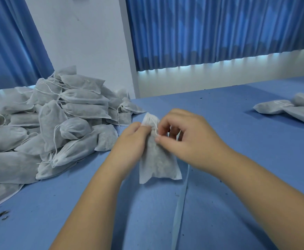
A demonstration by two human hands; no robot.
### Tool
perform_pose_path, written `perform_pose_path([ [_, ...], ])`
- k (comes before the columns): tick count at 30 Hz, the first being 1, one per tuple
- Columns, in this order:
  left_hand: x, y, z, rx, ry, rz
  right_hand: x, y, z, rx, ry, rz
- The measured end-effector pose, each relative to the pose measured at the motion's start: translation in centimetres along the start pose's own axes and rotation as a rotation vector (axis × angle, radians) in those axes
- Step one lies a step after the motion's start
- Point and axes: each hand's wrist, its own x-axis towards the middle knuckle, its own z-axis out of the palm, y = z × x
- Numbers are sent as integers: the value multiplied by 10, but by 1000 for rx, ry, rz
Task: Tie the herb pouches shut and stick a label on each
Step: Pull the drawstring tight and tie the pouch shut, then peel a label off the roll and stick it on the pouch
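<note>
A white mesh herb pouch (157,165) lies on the blue table (237,141) in the middle of the view, its open neck pointing away from me. My left hand (131,141) grips the pouch's neck from the left. My right hand (189,139) pinches the pouch's white drawstring (154,126) between thumb and forefinger, just right of the neck. The pouch's lower part shows dark herbs through the mesh.
A big heap of herb pouches (48,123) fills the table's left side. A few more pouches (292,109) lie at the far right. A pale strip of tape or ribbon (180,204) runs toward me. Herb crumbs (1,213) sit at bottom left. Blue curtains hang behind.
</note>
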Motion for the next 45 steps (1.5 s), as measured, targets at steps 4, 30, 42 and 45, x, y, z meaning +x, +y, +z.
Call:
perform_pose_path([
  [4, 3, -2, -2, -115, 113, -54, -3, 5, 0, -152, -71, -58],
  [30, 5, -11, 8, 325, 194, 128, 4, 66, -13, 168, 166, 534],
  [42, -4, -21, 34, 944, -109, 256, 8, 83, 2, -260, -353, 282],
  [45, -8, -20, 46, 992, -104, 209, 16, 81, 6, -301, -372, 305],
])
